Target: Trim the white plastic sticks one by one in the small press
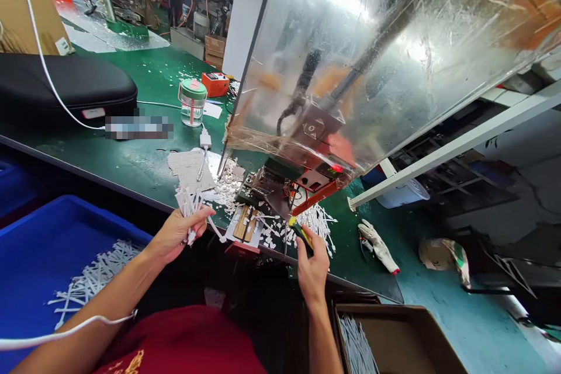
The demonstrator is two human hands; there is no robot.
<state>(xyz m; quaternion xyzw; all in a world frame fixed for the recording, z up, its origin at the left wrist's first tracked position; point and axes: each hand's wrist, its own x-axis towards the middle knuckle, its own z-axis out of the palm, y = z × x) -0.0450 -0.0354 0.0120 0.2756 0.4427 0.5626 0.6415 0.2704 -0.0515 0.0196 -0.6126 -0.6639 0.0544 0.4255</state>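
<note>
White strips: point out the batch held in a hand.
The bundle in the left hand; the rest lie loose in the blue bin, on the table and in the cardboard box.

The left hand grips a bunch of white strips at the near edge of the green workbench. The right hand is closed around a green-and-yellow-handled tool, just beside a small press ringed with white scraps. A film-wrapped metal shield rises above the press. Near left, a blue bin holds more loose strips; near right, a cardboard box holds others. A work glove lies right of the tool. Farther left stands a green-lidded jar.
</note>
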